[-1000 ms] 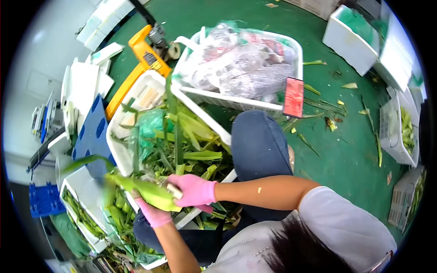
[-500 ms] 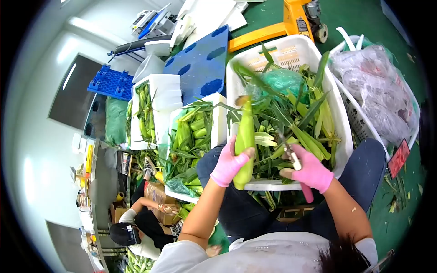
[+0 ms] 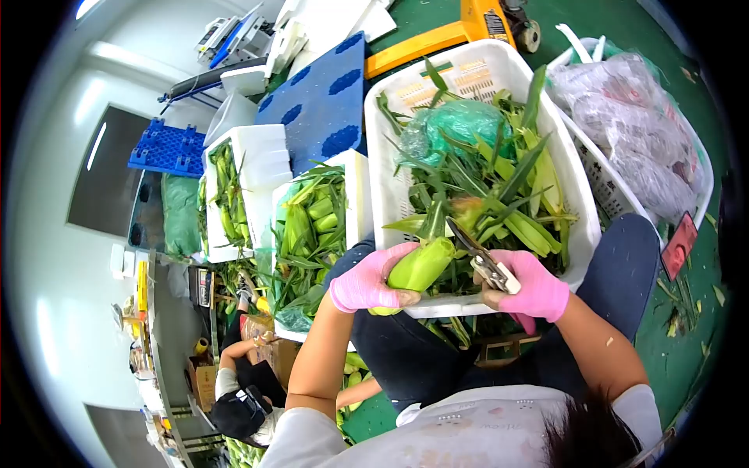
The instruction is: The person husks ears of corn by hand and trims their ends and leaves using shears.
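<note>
An ear of corn in its green husk [image 3: 421,266] lies tilted in my left hand [image 3: 373,281], whose pink-gloved fingers are wrapped round it. My right hand [image 3: 534,285], in a pink glove too, grips a pair of pruning shears [image 3: 493,271]. Their dark blades point up and left, close beside the upper end of the ear, which looks blunt. Just beyond the blades is a blurred leafy tip with brown silk [image 3: 468,209]. Both hands are over the near rim of a white plastic basket [image 3: 384,195] full of husk leaves [image 3: 515,183] and a green plastic bag [image 3: 460,129].
To the left stand foam boxes [image 3: 356,195] of husked-over corn. A blue pallet [image 3: 324,101] and a yellow pallet jack [image 3: 421,48] lie beyond. On the right is a basket of clear plastic bags [image 3: 624,125]. A co-worker [image 3: 242,409] sits at lower left.
The ear has gone from upright to tilted, and its silky tip is now apart from it, beyond the blades. The shears have come up and left to the ear. My view has shifted slightly.
</note>
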Demonstrator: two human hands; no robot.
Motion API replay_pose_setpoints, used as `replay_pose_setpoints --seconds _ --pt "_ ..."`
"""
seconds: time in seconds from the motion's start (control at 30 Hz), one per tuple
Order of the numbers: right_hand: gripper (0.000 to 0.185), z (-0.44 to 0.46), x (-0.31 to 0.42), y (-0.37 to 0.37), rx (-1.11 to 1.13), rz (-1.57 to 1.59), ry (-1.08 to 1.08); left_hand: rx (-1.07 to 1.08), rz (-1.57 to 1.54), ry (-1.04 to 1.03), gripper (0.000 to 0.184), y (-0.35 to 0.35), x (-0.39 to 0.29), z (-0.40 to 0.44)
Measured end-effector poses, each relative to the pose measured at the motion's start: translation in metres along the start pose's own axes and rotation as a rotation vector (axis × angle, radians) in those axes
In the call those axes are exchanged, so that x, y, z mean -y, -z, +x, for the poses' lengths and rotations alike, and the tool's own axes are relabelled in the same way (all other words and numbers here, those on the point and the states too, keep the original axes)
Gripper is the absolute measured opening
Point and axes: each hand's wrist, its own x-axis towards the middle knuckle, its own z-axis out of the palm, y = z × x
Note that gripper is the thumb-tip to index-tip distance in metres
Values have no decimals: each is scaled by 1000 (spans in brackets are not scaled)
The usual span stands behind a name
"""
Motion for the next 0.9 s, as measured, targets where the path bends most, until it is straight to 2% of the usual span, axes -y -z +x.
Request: replay_pose_setpoints --seconds 0.03,0.1,0.13,0.17,0.23,0.27,0.3,0.37,0.4,0.43,0.47,0.5,0.53,0.57,0.6,0.63,0.67,0.7,0.73,0.77,0.87,0.9 --pt "32 -3 9 8 132 130 -235 29 -14 32 75 4 -2 -4" --pt "39 -1 -4 5 215 177 -168 98 -48 100 77 12 -9 -7" --pt "52 2 -11 2 300 180 -119 141 102 61 76 15 -12 -3" --pt "57 0 -14 1 364 178 -120 223 77 111 75 17 -10 2" --pt "59 -1 7 2 463 116 -225 387 22 199 75 17 2 12" --pt "53 -2 6 -5 389 169 -182 474 -9 253 75 15 17 15" --pt "46 -4 4 -11 318 219 -135 555 -96 220 76 11 24 17" --pt "38 -2 -17 -11 245 165 -180 401 -280 199 78 3 30 -4" --pt "29 -2 -24 -11 138 372 -204 297 -304 117 80 1 31 -21" --pt "25 -4 -18 -8 21 378 -264 141 -390 49 79 -1 40 -47" --pt "27 1 -17 -3 -73 517 -348 -15 -464 -49 79 -1 54 -73" --pt "29 5 -24 2 -171 658 -336 -179 -535 -149 79 -3 71 -102" --pt "32 9 -32 6 -268 796 -312 -428 -552 -134 76 -7 83 -130" --pt "34 8 -49 7 -370 947 -189 -682 -563 -114 73 -13 96 -159" --pt "33 7 -60 15 -321 1002 -167 -976 -523 -11 60 -17 126 -184" --pt "31 5 -62 18 -274 1060 -143 -1144 -311 133 50 -13 178 -214" --pt "34 6 -58 11 -312 1059 -178 -1321 -37 258 50 -22 225 -235" --pt "36 7 -52 5 -351 1050 -213 -1357 112 411 61 -30 296 -267" --pt "36 8 -47 -1 -315 1035 -235 -1278 346 792 75 -45 318 -286" --pt "39 11 -45 -4 -297 1030 -280 -1224 429 924 83 -60 387 -317" --pt "41 19 -55 -8 -265 979 -382 -787 426 1399 75 -80 427 -352" --pt "42 19 -64 -5 -268 948 -387 -735 420 1490 68 -73 427 -353"
